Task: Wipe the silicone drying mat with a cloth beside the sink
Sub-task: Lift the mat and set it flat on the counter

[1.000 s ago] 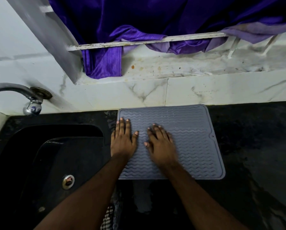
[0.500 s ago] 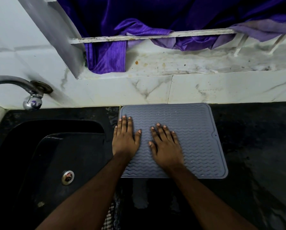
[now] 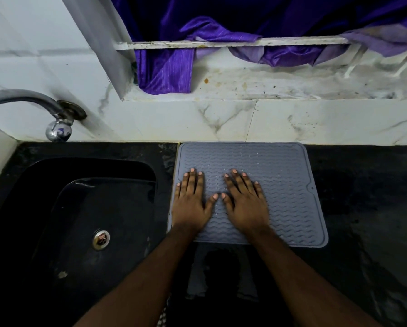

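On the mat's left half, both hands lie palm-down, fingers straight and slightly spread, grasping nothing. Left hand (image 3: 191, 204) fingertips (image 3: 192, 170) press flat on the wavy ridges close to the mat's left edge; its little finger sits just inside that raised rim. Right hand (image 3: 246, 205) fingers (image 3: 244, 175) angle a bit to the left, resting near mat centre. Two thumb tips almost meet, narrow gap between them. Wrists cross the mat's near edge, bare forearms run down out of frame.

Grey silicone drying mat (image 3: 287, 175) lies flat under both palms, on the black countertop (image 3: 367, 197), far edge against the marble-look backsplash (image 3: 315, 121). Right half of mat is uncovered; small notch with a hole at its right edge. Mat's left edge is just beside the black sink (image 3: 79, 208), drain (image 3: 101, 239) visible at basin bottom. Chrome tap (image 3: 56, 123) comes off the wall above the sink's far left corner.

Counter looks wet, patchy sheen right of the mat and in front of it. Purple curtain (image 3: 167, 72) hangs over a stained white ledge (image 3: 268, 86) above the backsplash, well apart from the hands. Striped bit at the bottom edge between the forearms, too little visible to tell what it is.
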Demonstrator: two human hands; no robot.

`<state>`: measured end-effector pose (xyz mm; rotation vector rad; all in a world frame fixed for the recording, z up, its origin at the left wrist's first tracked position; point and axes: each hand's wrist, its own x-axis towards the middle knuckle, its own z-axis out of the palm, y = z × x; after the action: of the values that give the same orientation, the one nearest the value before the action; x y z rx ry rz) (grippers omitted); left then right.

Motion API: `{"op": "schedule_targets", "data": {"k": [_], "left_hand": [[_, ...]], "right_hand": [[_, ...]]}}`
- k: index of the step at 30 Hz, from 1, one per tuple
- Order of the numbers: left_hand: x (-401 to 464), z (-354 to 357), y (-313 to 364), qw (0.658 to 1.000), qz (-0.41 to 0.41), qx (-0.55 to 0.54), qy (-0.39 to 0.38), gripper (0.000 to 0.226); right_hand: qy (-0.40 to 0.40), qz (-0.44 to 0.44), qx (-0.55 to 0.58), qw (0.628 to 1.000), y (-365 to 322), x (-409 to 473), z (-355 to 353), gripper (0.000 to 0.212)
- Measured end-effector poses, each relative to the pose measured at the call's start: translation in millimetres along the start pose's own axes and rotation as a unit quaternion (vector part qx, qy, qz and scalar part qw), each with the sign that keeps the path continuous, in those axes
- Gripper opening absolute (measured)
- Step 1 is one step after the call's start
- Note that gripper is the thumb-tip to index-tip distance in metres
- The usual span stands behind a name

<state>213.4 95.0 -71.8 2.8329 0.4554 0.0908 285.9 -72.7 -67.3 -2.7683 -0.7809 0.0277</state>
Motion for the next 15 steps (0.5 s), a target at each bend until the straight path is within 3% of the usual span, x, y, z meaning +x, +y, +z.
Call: {"op": "schedule_targets", "data": {"k": [15], "left_hand": [[-3.6,10.2,9.6,1.000,-0.021,-0.003,0.010,0.081]], "right_hand": [[-0.008,-0.018,-0.015,1.000,17.7,-8.8,-2.0,0.062]]}}
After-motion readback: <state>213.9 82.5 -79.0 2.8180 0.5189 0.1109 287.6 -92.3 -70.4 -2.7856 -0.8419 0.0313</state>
